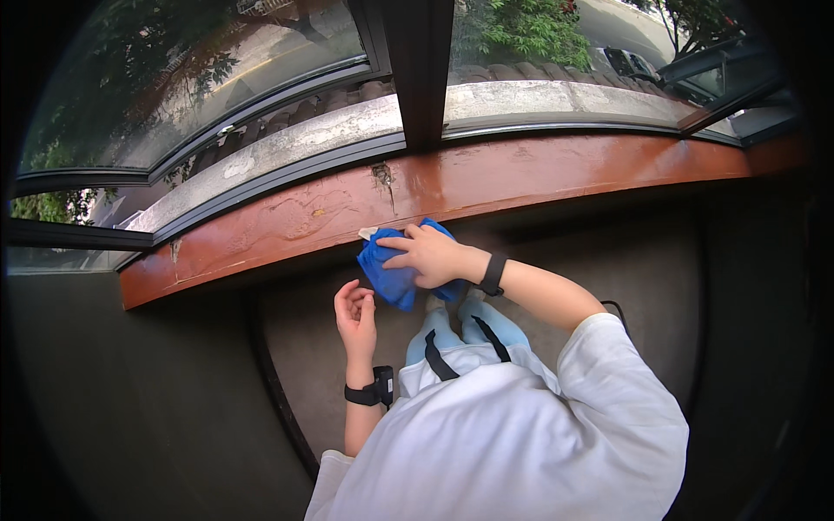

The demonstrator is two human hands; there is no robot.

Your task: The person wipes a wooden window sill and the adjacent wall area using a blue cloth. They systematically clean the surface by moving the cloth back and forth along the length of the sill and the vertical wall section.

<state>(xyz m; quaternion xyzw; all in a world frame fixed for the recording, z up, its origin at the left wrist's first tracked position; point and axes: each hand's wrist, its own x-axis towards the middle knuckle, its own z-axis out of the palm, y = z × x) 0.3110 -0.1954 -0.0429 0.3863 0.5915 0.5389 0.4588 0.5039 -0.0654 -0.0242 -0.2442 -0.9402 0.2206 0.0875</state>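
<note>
A blue cloth (pixel 391 280) with a small pale tag hangs at the front edge of the reddish-brown window sill (pixel 508 172). My right hand (pixel 427 256) lies over the cloth with its fingers spread towards the left, holding it against the sill's edge; the thumb side is partly hidden. Below and left of the cloth, my left hand (pixel 356 309) is raised with its fingers loosely curled and nothing in it. A black band is on each wrist, and the left one carries a small black box.
Black-framed windows (pixel 280 169) rise behind the sill, the left one swung outward. A dark upright post (pixel 420 71) divides them. The sill's paint is chipped and cracked near the middle. Outside are a concrete ledge (pixel 515 98), roof tiles, trees and a road.
</note>
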